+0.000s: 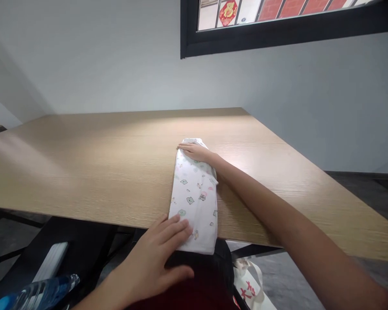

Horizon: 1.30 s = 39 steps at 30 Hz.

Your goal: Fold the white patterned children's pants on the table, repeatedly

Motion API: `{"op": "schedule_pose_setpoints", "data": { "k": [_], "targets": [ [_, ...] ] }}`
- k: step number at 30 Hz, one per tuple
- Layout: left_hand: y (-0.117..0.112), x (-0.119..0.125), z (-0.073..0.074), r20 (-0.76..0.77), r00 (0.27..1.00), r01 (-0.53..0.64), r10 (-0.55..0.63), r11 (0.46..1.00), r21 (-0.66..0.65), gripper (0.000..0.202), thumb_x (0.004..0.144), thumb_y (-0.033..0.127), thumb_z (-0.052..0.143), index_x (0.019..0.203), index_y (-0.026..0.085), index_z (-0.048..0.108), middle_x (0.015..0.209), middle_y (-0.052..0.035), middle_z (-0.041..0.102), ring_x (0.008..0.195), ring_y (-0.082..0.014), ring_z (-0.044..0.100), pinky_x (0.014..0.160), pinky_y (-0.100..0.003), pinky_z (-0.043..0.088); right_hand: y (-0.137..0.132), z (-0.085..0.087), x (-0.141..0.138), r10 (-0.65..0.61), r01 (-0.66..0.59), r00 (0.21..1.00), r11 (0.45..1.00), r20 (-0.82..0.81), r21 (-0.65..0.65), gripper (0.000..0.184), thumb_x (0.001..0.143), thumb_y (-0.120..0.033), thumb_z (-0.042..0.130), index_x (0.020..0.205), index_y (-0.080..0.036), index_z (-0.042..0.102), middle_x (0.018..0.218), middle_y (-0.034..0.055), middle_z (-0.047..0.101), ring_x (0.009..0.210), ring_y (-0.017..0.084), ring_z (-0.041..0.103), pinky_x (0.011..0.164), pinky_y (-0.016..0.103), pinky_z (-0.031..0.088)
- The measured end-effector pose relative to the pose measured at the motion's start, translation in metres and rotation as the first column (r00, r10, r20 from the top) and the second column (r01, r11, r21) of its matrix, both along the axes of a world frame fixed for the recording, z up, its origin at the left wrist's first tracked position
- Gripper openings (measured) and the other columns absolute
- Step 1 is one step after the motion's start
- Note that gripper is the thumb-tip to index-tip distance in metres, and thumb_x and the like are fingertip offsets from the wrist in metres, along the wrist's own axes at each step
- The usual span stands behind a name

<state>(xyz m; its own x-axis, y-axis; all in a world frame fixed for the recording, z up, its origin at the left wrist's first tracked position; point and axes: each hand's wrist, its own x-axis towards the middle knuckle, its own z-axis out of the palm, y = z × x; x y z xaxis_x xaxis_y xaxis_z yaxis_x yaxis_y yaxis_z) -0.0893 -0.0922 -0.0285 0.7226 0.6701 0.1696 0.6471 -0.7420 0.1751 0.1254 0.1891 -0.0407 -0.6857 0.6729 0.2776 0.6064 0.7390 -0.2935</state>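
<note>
A white piece of fabric (194, 189) printed with small green, pink and yellow cartoon animals lies folded into a long strip on the table. Its near end hangs slightly past the table's front edge, and its far end looks gathered. My right hand (195, 151) lies flat across the far end with fingers stretched to the left. At the near left corner, my left hand (160, 247) rests its spread fingertips on the fabric, with the thumb apart below the edge. Whether the fabric is a garment such as trousers, I cannot tell.
The wooden table (110, 172) reaches back to a grey wall with a dark-framed window (245, 41). At lower left, a water bottle (42, 292) and a white strip-like object (51, 260) lie on a black seat (80, 241). A white bag (250, 286) with red characters sits below the table's edge.
</note>
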Motion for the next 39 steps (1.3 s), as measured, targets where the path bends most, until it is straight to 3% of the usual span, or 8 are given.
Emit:
{"op": "schedule_pose_setpoints", "data": {
  "k": [7,13,18,24,27,30,33,39],
  "targets": [
    [0.016,0.006,-0.020,0.226,0.955,0.070,-0.192,0.887,0.456,0.029,0.089,0.005,0.038,0.108,0.015,0.057,0.103,-0.0050,0.066,0.094,-0.0174,0.054,0.085,-0.035,0.042,-0.011,0.008,-0.006,-0.075,0.038,0.946,0.992,-0.315,-0.123,0.030,0.086,-0.019,0.040,0.097,-0.019,0.067,0.107,0.0034,0.065,0.100,0.020,0.057,0.089,0.036,0.044],
    [0.006,0.005,0.003,0.242,0.933,0.175,-0.268,0.921,0.347,0.018,0.084,0.008,0.050,0.098,0.015,0.056,0.083,-0.0048,0.068,0.071,-0.0152,0.056,0.066,-0.032,0.047,-0.044,0.031,0.017,-0.187,0.075,0.877,0.963,-0.442,-0.259,0.023,0.082,-0.022,0.045,0.079,-0.019,0.068,0.081,0.0035,0.067,0.075,0.018,0.061,0.064,0.031,0.047],
    [-0.010,0.002,0.045,0.271,0.915,0.247,-0.299,0.946,0.209,0.022,0.086,0.016,0.045,0.106,0.022,0.051,0.076,-0.0029,0.065,0.063,-0.0146,0.053,0.058,-0.030,0.048,-0.079,0.052,0.044,-0.171,0.066,0.905,0.961,-0.388,-0.270,0.024,0.083,-0.029,0.046,0.080,-0.019,0.067,0.074,0.0018,0.065,0.071,0.016,0.060,0.065,0.031,0.047],
    [0.106,0.036,0.098,0.088,0.984,-0.171,0.157,0.968,0.184,0.015,0.083,0.023,0.044,0.092,0.020,0.057,0.070,0.0010,0.062,0.061,-0.0141,0.056,0.058,-0.027,0.043,-0.078,0.051,0.055,-0.259,0.098,0.766,0.952,-0.588,-0.291,0.026,0.083,-0.035,0.047,0.081,-0.016,0.065,0.075,0.0046,0.063,0.074,0.017,0.058,0.066,0.031,0.048],
    [0.179,0.054,0.088,0.065,0.966,-0.255,0.249,0.957,0.139,0.028,0.086,0.022,0.040,0.110,0.016,0.051,0.092,-0.0047,0.064,0.078,-0.0170,0.059,0.067,-0.028,0.045,-0.072,0.042,0.060,-0.331,0.156,0.674,0.937,-0.660,-0.311,0.026,0.083,-0.033,0.045,0.085,-0.015,0.063,0.081,0.0063,0.062,0.075,0.018,0.058,0.065,0.032,0.049],
    [0.212,0.062,0.058,0.056,0.964,-0.265,0.260,0.953,0.148,0.035,0.086,0.019,0.040,0.119,0.011,0.047,0.117,-0.0135,0.055,0.105,-0.0230,0.053,0.085,-0.036,0.043,-0.076,0.038,0.060,-0.369,0.296,0.621,0.927,-0.691,-0.228,0.024,0.084,-0.027,0.041,0.091,-0.016,0.061,0.091,0.0083,0.063,0.085,0.021,0.058,0.070,0.036,0.049],
    [0.209,0.062,0.030,0.036,0.975,-0.220,0.218,0.962,0.164,0.038,0.088,0.020,0.038,0.125,0.011,0.042,0.130,-0.0131,0.047,0.120,-0.0227,0.042,0.098,-0.038,0.033,-0.086,0.038,0.046,-0.265,0.318,0.740,0.948,-0.618,-0.027,0.026,0.084,-0.022,0.037,0.094,-0.019,0.061,0.099,0.0079,0.063,0.095,0.022,0.056,0.081,0.040,0.047],
    [0.177,0.058,0.004,-0.037,0.982,-0.176,0.183,0.974,0.144,0.047,0.090,0.027,0.035,0.130,0.002,0.035,0.139,-0.0215,0.036,0.131,-0.0287,0.027,0.106,-0.047,0.021,-0.079,0.023,0.003,0.004,0.016,0.991,0.988,-0.130,0.155,0.035,0.090,-0.016,0.031,0.116,-0.021,0.054,0.123,0.0071,0.054,0.117,0.023,0.044,0.102,0.051,0.027]
  ]
}}
